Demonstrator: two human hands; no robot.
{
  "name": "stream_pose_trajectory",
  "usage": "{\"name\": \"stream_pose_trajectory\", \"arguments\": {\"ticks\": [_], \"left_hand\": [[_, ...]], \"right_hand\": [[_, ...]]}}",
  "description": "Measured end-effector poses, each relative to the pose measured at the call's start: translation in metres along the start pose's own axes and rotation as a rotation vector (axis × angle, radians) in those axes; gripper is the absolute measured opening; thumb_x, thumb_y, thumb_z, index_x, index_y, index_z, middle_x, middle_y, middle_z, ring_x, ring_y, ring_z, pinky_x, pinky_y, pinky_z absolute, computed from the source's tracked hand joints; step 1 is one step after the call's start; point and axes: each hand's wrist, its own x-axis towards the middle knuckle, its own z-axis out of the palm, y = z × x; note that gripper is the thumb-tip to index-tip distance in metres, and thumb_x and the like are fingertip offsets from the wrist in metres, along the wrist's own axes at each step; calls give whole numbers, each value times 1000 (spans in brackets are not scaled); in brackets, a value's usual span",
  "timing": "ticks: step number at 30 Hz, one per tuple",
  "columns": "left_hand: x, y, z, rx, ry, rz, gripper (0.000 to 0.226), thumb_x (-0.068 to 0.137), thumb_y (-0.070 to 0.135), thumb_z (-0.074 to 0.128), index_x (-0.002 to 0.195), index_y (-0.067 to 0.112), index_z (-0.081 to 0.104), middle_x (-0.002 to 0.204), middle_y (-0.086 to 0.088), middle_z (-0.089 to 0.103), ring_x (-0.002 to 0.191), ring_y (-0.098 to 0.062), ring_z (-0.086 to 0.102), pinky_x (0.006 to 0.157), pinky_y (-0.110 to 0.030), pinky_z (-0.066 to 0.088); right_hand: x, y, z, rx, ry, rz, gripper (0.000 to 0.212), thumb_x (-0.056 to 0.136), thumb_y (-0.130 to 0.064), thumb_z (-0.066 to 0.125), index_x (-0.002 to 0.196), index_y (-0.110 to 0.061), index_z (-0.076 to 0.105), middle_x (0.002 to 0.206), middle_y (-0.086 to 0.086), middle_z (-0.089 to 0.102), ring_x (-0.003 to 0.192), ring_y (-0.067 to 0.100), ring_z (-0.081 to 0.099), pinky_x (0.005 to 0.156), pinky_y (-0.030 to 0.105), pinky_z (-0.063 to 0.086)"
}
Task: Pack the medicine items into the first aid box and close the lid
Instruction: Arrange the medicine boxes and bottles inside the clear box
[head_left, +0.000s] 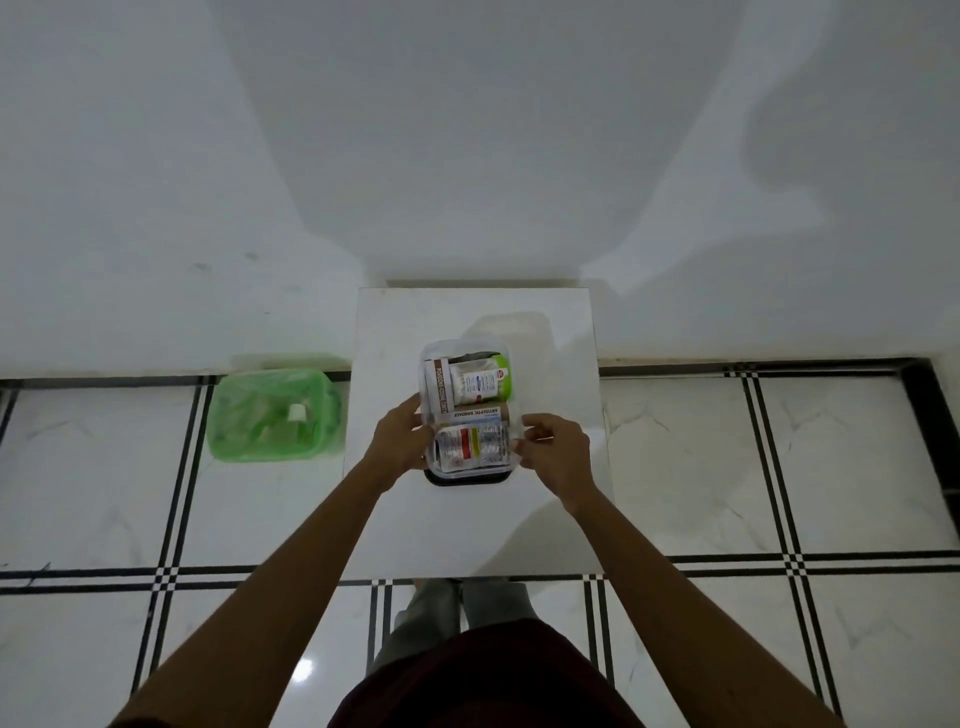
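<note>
Head view looks straight down at a small white table that stands against a white wall. On the table sits the first aid box, a see-through box with a dark base at its near end. A clear lid lies over the box, and the things inside show through it.

Inside, along the left side, lies a long box that reads povidone-iodine. Beside it is a white bottle on its side, and a green-capped tube lies at the right. Just nearer is a brown pack that reads antiseptic bandage. Nearest of all are silver pill strips.

The left hand presses on the left side of the box, fingers curled on the edge. The right hand pinches the right edge with its thumb and fingers. Both hands are closed on the box and lid. You cannot tell if the lid has clicked shut.

On the tiled floor, left of the table, is a green bin with a green bag in it.
</note>
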Motion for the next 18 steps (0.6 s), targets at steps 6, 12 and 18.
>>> {"name": "stream_pose_trajectory", "arguments": {"ticks": [6,12,18], "left_hand": [[-14,-2,-10,22,60,49,37,86,3,52,119,17,58,109,-17,68,91,-35,68,69,-57,58],[-37,-6,-31,-41,164,143,50,89,-2,50,91,48,54,92,9,68,79,-13,67,58,-38,61],[-44,-15,-47,-34,199,119,54,87,-7,49,93,47,53,92,2,68,82,-26,67,68,-52,59]], "right_hand": [[-3,-3,-8,412,-63,264,22,87,-25,66,94,-5,70,84,9,71,78,20,68,66,31,59],[8,26,14,-128,-20,276,38,81,-23,73,54,-2,59,54,8,54,51,17,50,59,29,48],[19,31,34,-357,-42,202,36,81,-24,73,58,-4,54,55,6,52,54,18,52,53,24,40]]}}
